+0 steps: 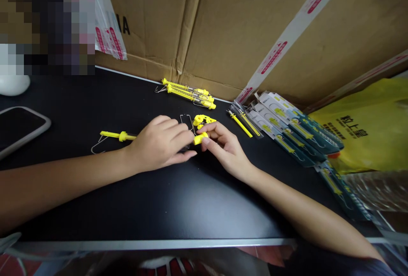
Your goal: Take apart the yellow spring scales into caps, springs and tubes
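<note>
My left hand (161,144) is wrapped round the tube of a yellow spring scale (123,136), which lies across the middle of the black table. Its yellow rod and wire hook stick out to the left, past the wrist. At the other end, my right hand (228,146) pinches a yellow end cap (199,139) between thumb and fingers. Whether the cap is joined to the tube cannot be made out. Just behind the fingers lie loose yellow plastic parts (204,119) and a bent wire hook (185,119). The left palm hides most of the tube.
Several spring scales (188,93) lie together near the cardboard box (242,25). To the right are two yellow rods (240,123), overlapping boxed packs (287,123) and a yellow bag (366,127). A phone (22,127) and a white rounded object (14,85) sit at left.
</note>
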A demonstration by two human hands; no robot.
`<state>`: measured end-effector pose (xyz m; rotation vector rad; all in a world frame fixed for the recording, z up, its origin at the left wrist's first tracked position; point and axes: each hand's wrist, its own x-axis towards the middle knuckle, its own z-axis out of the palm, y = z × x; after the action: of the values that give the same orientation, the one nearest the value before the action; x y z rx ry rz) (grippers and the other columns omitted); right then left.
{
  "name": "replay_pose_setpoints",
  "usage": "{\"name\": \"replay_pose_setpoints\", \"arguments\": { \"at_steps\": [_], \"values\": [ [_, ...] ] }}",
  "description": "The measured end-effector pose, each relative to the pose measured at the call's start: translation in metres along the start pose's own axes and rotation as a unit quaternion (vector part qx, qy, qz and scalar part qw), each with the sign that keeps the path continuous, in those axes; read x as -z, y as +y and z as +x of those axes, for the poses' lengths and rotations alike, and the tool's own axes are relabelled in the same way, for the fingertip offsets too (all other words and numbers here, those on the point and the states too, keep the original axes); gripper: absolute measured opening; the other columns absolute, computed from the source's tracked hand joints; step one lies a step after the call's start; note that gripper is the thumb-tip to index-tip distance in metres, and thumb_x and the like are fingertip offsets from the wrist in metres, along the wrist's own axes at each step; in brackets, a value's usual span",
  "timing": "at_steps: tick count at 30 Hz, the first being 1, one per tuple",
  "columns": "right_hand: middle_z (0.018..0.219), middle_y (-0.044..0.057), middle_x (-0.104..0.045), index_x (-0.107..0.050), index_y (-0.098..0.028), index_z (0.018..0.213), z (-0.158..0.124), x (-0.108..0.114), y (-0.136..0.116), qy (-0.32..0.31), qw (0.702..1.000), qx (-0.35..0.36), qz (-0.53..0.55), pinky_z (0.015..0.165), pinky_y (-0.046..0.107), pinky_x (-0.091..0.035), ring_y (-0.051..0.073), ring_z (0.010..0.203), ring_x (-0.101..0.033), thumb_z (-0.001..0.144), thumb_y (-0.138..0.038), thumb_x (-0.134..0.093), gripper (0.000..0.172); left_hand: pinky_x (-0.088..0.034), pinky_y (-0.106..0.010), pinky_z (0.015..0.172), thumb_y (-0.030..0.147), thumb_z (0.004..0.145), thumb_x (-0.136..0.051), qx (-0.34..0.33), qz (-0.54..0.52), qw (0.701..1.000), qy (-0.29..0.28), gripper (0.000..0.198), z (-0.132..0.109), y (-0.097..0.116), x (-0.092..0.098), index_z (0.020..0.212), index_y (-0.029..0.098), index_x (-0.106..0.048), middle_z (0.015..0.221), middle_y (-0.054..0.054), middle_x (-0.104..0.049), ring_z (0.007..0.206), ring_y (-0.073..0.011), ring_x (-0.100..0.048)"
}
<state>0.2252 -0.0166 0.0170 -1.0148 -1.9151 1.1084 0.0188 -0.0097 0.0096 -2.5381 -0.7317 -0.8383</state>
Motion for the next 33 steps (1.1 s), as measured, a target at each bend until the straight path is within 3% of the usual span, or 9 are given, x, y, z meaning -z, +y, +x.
{"name": "replay_pose_setpoints", "arguments": {
  "at_steps": [3, 19, 26, 30, 33],
  "values": [
    [0.071, -0.002, -0.052, -0.052, -0.019, 0.100, -0.001, 0.000, 0.000, -0.003, 1.000, 0.000, -0.007, 0.064, 0.026, -0.038, 0.011, 0.066, -0.050, 0.089, -0.035, -0.053, 0.020, -0.038, -0.031, 0.071, 0.039, 0.089, -0.048, 0.058, -0.024, 0.998, -0.022, 0.023, -0.002, -0.003, -0.003, 0.086, 0.016, -0.054, 0.079, -0.001, -0.060, 0.071, -0.0150, -0.054],
    [0.077, 0.000, -0.055, -0.051, -0.019, 0.099, 0.001, 0.001, 0.000, 0.003, 1.000, 0.007, -0.004, 0.064, 0.027, -0.040, 0.012, 0.067, -0.052, 0.087, -0.033, -0.055, 0.019, -0.036, -0.031, 0.072, 0.029, 0.090, -0.045, 0.046, -0.016, 0.999, -0.022, 0.017, -0.003, -0.003, -0.006, 0.086, 0.018, -0.058, 0.075, 0.000, -0.060, 0.069, -0.0144, -0.053],
    [0.074, -0.001, -0.054, -0.052, -0.020, 0.100, 0.003, 0.007, 0.002, 0.038, 0.999, 0.020, -0.029, 0.062, 0.026, -0.040, 0.011, 0.066, -0.051, 0.087, -0.036, -0.055, 0.021, -0.037, -0.030, 0.072, 0.029, 0.087, -0.047, 0.053, -0.025, 0.998, -0.003, 0.016, -0.002, -0.005, -0.005, 0.080, 0.019, -0.058, 0.070, 0.001, -0.059, 0.066, -0.0136, -0.053],
    [0.077, 0.000, -0.055, -0.056, -0.021, 0.103, 0.015, 0.017, 0.005, 0.090, 0.983, 0.081, -0.140, 0.063, 0.027, -0.039, 0.012, 0.067, -0.049, 0.086, -0.034, -0.056, 0.022, -0.039, -0.030, 0.072, 0.028, 0.085, -0.047, 0.057, -0.031, 0.998, -0.003, 0.016, -0.002, -0.005, -0.005, 0.078, 0.019, -0.058, 0.070, 0.001, -0.059, 0.066, -0.0135, -0.052],
    [0.079, 0.002, -0.056, -0.061, -0.021, 0.103, 0.032, 0.021, 0.005, 0.086, 0.942, 0.152, -0.285, 0.074, 0.032, -0.040, 0.017, 0.076, -0.049, 0.085, -0.033, -0.058, 0.021, -0.039, -0.030, 0.071, 0.028, 0.085, -0.047, 0.048, -0.026, 0.998, -0.008, 0.017, -0.002, -0.005, -0.005, 0.076, 0.019, -0.058, 0.068, 0.001, -0.058, 0.065, -0.0139, -0.052]
  ]
}}
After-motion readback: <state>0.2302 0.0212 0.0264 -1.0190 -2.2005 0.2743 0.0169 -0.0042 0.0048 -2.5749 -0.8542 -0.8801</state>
